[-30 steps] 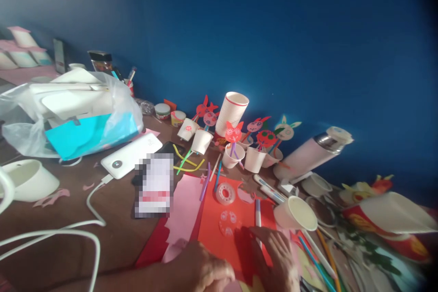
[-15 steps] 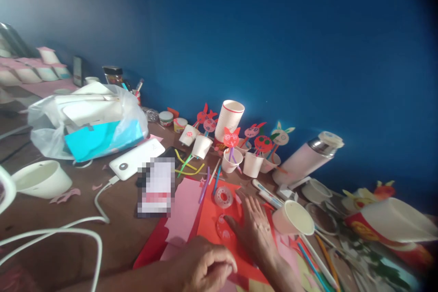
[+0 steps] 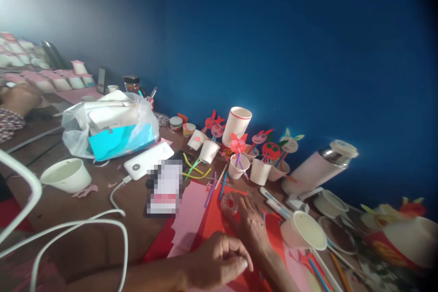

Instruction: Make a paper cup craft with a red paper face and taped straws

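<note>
My right hand point(image 3: 249, 223) lies flat with its fingers stretched out on the red paper sheet point(image 3: 214, 219), and its fingertips reach the clear tape roll point(image 3: 228, 202). My left hand point(image 3: 219, 262) rests near the front edge of the same sheet with the fingers curled in a loose pinch; whether anything is in them I cannot make out. A pink sheet point(image 3: 188, 214) lies to the left of the red one. A white paper cup point(image 3: 303, 232) lies on its side just right of my right hand.
Paper cups with paper animal heads on straws point(image 3: 239, 155) stand along the blue wall, beside a cup stack point(image 3: 237, 125) and a thermos point(image 3: 316, 169). A phone point(image 3: 164, 187), power bank point(image 3: 148, 160), plastic bag point(image 3: 112, 127), white bowl point(image 3: 66, 174) and cables point(image 3: 78, 232) lie left. Another person's arm point(image 3: 15, 105) is at far left.
My right hand slid forward across the red sheet from its near edge up to the tape roll. The left hand stayed put. The view swung left and a little down.
</note>
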The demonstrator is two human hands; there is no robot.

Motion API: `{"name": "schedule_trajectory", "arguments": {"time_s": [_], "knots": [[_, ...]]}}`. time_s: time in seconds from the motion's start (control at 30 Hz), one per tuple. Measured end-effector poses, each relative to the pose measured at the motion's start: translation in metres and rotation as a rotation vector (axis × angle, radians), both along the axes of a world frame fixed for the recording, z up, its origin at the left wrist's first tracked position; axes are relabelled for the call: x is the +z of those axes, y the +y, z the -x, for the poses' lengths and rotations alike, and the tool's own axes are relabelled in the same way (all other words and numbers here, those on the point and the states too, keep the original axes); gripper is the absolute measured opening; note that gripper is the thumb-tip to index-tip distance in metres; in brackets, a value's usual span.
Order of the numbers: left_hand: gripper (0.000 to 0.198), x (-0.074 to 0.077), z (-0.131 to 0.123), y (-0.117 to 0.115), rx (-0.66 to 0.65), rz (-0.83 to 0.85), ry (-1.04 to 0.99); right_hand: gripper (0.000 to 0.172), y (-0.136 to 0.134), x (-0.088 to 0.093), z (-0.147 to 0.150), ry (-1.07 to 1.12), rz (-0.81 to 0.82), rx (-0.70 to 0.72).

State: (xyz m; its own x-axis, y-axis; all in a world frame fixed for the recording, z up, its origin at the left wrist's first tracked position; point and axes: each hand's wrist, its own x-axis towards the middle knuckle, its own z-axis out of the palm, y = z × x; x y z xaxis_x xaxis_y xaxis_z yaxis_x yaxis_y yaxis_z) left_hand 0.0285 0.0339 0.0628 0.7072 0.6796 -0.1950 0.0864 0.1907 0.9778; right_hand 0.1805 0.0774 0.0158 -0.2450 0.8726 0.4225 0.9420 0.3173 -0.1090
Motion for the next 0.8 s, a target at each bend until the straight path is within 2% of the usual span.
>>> {"name": "schedule_trajectory", "arguments": {"time_s": [0.2,0.37,0.47,0.57,0.67,0.8], "knots": [[0.032,-0.007,0.009,0.004,-0.020,0.208,-0.152,0.049,-0.017,0.012,-0.011,0.144,-0.041,-0.023],[0.038,-0.013,0.008,0.008,0.020,0.396,-0.194,0.057,-0.054,0.020,-0.026,0.492,0.085,-0.108],[0.036,-0.020,0.005,0.009,0.140,0.425,-0.225,0.058,-0.073,0.013,-0.032,0.656,0.084,-0.189],[0.038,-0.022,0.003,0.010,0.229,0.403,-0.263,0.061,-0.086,0.000,-0.030,0.751,-0.035,-0.149],[0.043,-0.020,0.001,0.009,0.240,0.427,-0.283,0.060,-0.092,-0.009,-0.023,0.773,-0.116,-0.149],[0.043,-0.016,-0.001,0.006,0.222,0.431,-0.234,0.058,-0.097,-0.015,-0.014,0.688,-0.132,-0.204]]}}
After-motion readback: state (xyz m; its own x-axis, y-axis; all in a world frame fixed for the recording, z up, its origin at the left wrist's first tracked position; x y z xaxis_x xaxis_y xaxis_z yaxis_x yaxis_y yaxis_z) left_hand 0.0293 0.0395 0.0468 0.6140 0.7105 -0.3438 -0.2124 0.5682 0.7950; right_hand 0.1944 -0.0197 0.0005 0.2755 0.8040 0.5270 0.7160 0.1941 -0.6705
